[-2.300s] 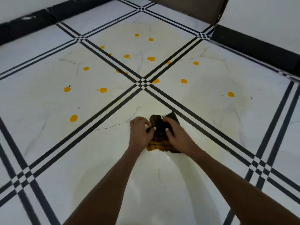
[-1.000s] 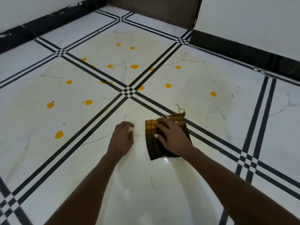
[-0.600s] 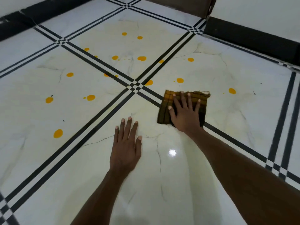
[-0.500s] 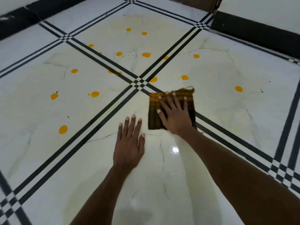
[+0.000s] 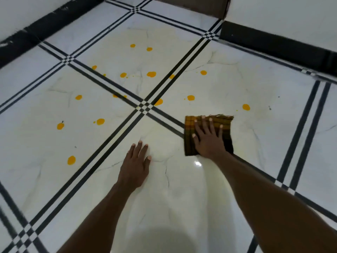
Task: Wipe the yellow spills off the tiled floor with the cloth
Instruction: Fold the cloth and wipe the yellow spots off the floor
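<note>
cloth (image 5: 226, 128) under flat right hand (image 5: 208, 141)

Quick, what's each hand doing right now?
Left hand: open, flat on the floor.
Right hand: open, fingers spread, pressing the cloth down.

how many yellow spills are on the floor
Roughly 16 yellow spills: seven on the far tile, five on the left tile, four on the right tile beyond the brown checked cloth. Some straddle the black lines; tiny specks uncounted, and the cloth may hide more.

Folded cloth (image 5: 226, 125) flat nr spills (image 5: 246, 107)
</note>
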{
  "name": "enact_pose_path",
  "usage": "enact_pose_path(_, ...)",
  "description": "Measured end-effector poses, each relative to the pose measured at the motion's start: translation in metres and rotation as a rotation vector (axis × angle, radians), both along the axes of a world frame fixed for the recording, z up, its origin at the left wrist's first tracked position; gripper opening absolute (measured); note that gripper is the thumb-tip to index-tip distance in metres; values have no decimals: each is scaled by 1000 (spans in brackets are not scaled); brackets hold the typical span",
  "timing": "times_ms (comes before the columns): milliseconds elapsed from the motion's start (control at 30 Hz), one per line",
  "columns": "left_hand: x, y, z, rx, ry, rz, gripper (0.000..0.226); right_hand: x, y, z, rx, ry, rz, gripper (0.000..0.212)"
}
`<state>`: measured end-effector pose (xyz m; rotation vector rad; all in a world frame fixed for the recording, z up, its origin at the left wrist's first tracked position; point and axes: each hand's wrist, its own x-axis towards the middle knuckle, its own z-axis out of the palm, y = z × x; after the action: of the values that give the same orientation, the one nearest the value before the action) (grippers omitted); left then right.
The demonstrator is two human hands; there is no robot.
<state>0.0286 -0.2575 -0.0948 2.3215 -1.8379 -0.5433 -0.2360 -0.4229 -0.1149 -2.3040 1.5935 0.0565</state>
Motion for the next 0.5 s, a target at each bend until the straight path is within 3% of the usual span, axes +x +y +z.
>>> enact_pose_path(167, -1, -53, 10, -88, -74, -21, 47, 12, -16, -9, -98, -26, 132, 66)
enact_pose_path(267, 14, -95, 0, -183, -54, -34, 46, 28, -37, -18, -201, -24, 144, 62)
enact_pose_path(500, 20, -132, 0, -59, 13, -24, 52, 37, -56, -12, -109, -3, 132, 67)
